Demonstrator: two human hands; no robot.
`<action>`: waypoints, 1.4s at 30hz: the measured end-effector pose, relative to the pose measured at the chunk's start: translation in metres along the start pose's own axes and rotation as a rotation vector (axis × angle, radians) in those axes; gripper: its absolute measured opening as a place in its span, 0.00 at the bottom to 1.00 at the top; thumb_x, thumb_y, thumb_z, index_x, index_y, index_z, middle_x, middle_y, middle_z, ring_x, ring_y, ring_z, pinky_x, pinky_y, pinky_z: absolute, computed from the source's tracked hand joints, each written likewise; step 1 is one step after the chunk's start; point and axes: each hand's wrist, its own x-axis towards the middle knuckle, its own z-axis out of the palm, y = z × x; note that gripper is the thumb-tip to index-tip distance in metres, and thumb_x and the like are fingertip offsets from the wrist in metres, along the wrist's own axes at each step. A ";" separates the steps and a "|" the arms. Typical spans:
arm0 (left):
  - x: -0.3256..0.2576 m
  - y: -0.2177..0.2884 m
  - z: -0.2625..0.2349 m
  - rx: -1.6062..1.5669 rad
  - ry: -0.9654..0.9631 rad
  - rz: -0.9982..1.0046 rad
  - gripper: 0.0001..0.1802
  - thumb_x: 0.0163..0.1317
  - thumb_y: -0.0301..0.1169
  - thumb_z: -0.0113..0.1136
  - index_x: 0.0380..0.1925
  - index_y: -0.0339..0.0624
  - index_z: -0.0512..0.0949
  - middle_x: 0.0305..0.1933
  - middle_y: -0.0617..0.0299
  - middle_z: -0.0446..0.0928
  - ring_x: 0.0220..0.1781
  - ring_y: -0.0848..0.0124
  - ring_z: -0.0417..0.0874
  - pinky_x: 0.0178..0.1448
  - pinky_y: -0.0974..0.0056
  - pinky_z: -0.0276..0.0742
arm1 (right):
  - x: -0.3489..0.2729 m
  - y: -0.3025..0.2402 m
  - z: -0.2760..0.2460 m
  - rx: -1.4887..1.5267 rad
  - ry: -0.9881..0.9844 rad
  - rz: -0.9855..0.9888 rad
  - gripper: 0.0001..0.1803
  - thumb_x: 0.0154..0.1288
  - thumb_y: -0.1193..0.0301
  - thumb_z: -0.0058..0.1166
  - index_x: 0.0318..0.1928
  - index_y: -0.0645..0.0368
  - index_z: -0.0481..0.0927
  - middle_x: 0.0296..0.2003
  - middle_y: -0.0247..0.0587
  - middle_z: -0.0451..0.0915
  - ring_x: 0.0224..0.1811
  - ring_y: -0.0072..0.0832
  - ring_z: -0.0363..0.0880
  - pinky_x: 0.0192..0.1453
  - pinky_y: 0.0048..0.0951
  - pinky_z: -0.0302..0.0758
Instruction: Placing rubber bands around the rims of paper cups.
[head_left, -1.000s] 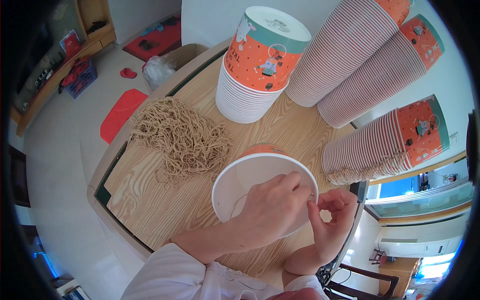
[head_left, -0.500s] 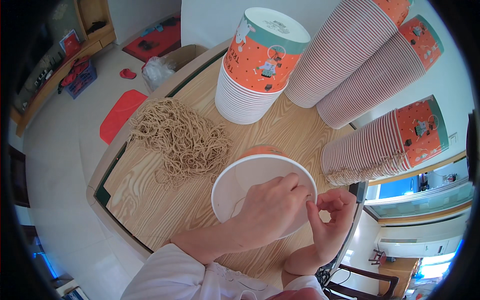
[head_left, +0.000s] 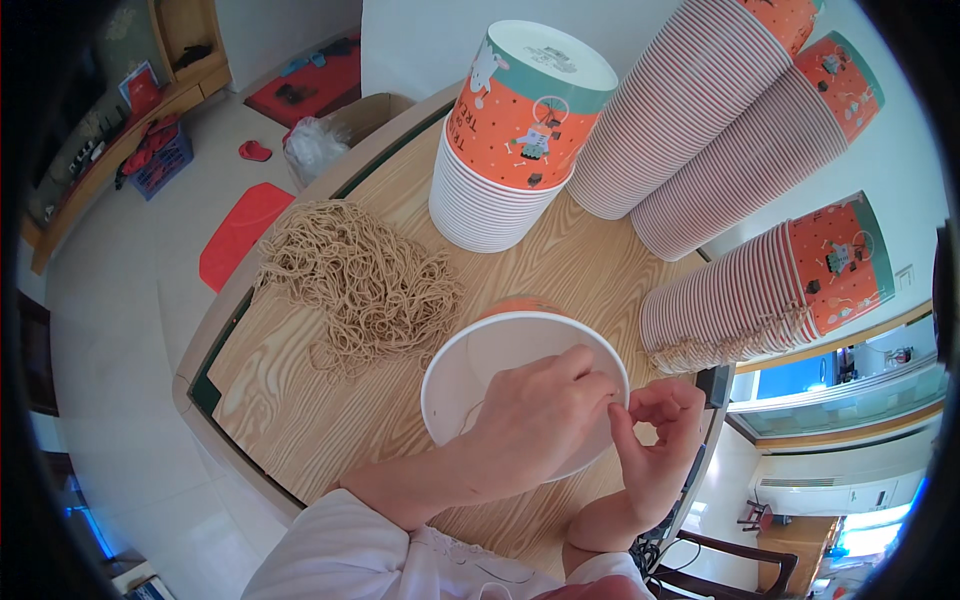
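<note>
A white-lined paper bucket [head_left: 470, 375], orange outside, tilts with its open mouth toward me. Across its mouth reaches my left hand [head_left: 550, 405], its fingers closed in a pinch at the right rim. My right hand [head_left: 660, 430] meets it there from outside, thumb and forefinger pinched together. A thin tan cord [head_left: 480, 413] curves inside the bucket and passes out of sight behind my left hand; its end is between the pinched fingertips, mostly hidden. To the left lies a loose heap of tan cord [head_left: 365, 285].
An upside-down stack of orange buckets [head_left: 520, 140] stands behind the bucket. Two tall stacks [head_left: 690, 105] lean at the back right. Another stack [head_left: 730, 310], with cords along its rims, lies at the right. The wooden table [head_left: 270, 410] has a rounded left edge; a red stool [head_left: 240, 235] stands beyond it.
The bucket and both hands have shifted very slightly to the left. Both pinches stay at the right rim.
</note>
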 end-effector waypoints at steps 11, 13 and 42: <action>0.003 0.002 0.001 0.041 0.030 -0.054 0.03 0.55 0.28 0.64 0.30 0.44 0.80 0.31 0.63 0.74 0.31 0.64 0.81 0.32 0.60 0.77 | 0.000 0.001 0.000 -0.004 0.007 -0.015 0.20 0.52 0.82 0.68 0.42 0.63 0.71 0.31 0.36 0.77 0.29 0.20 0.78 0.35 0.20 0.77; 0.002 0.002 0.001 0.037 0.024 -0.037 0.04 0.55 0.29 0.63 0.31 0.44 0.81 0.32 0.63 0.74 0.31 0.64 0.81 0.33 0.60 0.77 | 0.000 -0.002 0.000 -0.009 0.007 -0.010 0.20 0.52 0.82 0.68 0.42 0.63 0.71 0.31 0.36 0.77 0.29 0.20 0.78 0.35 0.20 0.77; 0.005 0.000 0.003 -0.104 0.101 -0.034 0.04 0.56 0.26 0.63 0.32 0.43 0.79 0.32 0.60 0.80 0.32 0.62 0.82 0.35 0.61 0.77 | 0.001 -0.007 0.001 -0.003 0.014 -0.001 0.18 0.52 0.82 0.67 0.40 0.63 0.71 0.30 0.37 0.77 0.29 0.21 0.78 0.35 0.22 0.77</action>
